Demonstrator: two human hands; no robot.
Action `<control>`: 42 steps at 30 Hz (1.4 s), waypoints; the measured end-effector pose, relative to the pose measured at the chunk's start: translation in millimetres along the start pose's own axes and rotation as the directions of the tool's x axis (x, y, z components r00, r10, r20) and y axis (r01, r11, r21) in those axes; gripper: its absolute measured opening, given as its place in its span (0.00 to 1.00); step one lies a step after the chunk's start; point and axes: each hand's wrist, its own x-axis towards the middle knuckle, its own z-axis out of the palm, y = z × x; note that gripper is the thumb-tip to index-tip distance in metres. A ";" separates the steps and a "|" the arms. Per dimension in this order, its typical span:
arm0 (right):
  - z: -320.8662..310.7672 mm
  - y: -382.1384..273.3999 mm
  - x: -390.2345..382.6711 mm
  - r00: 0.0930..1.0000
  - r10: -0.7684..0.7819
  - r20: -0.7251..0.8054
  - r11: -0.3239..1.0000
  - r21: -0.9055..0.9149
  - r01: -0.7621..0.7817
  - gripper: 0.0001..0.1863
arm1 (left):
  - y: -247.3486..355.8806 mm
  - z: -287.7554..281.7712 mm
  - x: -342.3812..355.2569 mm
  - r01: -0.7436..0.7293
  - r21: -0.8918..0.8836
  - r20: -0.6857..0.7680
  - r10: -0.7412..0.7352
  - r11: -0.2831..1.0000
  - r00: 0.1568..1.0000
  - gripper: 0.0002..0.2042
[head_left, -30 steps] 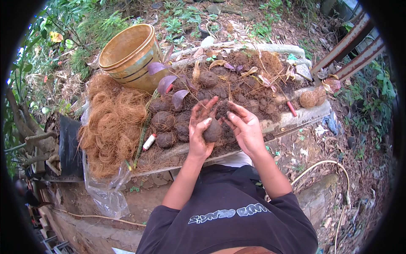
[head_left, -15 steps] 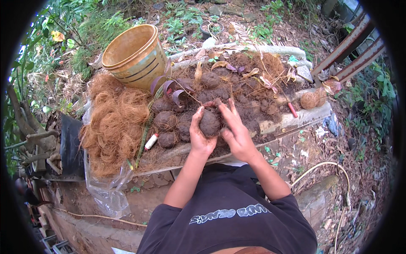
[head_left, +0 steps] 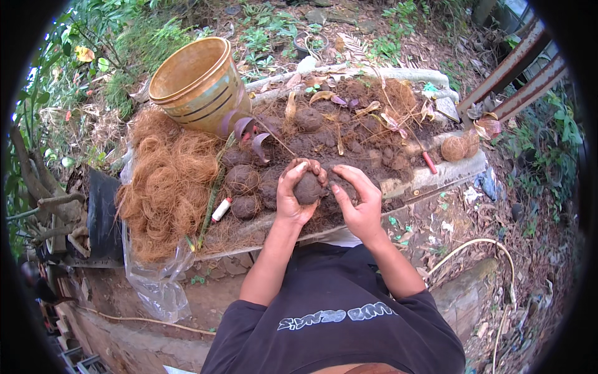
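My left hand [head_left: 294, 202] is wrapped round a dark brown ball of soil [head_left: 309, 187] above the middle of the pile. My right hand [head_left: 358, 199] is cupped just to the right of it, fingers curved and apart, with soil on the fingertips. Several soil balls wrapped in fibre [head_left: 243, 179] lie to the left. Loose dark soil [head_left: 370, 146], dry leaves and purple-leaved cuttings [head_left: 260, 146] lie behind my hands. Orange-brown coir fibre [head_left: 165, 181] is heaped on the left, with a white cylindrical spool [head_left: 222, 209] by a green stalk. A red-handled tool [head_left: 429, 163] lies at the right.
A worn yellow bucket [head_left: 196, 87] stands at the back left of the stone slab [head_left: 448, 165]. Two fibre balls [head_left: 454, 148] sit on its right end beside rusty metal posts [head_left: 512, 71]. A plastic sheet [head_left: 156, 287] hangs off the front left; a hose [head_left: 511, 268] runs on the ground.
My hands, spread around the ball and then closed together on it, have now separated a little: the right hand has drawn slightly rightward, while the left keeps the ball.
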 end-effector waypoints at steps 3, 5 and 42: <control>1.7 -10.1 1.3 0.997 -0.071 -0.008 0.996 -0.057 0.071 0.20 | -0.8 9.1 -2.7 -0.058 0.101 -0.113 0.070 0.993 0.991 0.12; 6.5 -14.1 0.0 0.981 -0.185 0.054 0.971 -0.142 0.191 0.24 | 2.7 24.3 -1.1 -0.046 0.186 -0.112 0.067 0.981 0.991 0.17; 15.4 13.0 -2.8 0.920 0.345 0.186 0.596 0.714 -0.368 0.36 | 8.4 53.5 -6.8 -0.280 0.528 0.036 0.309 0.802 0.950 0.31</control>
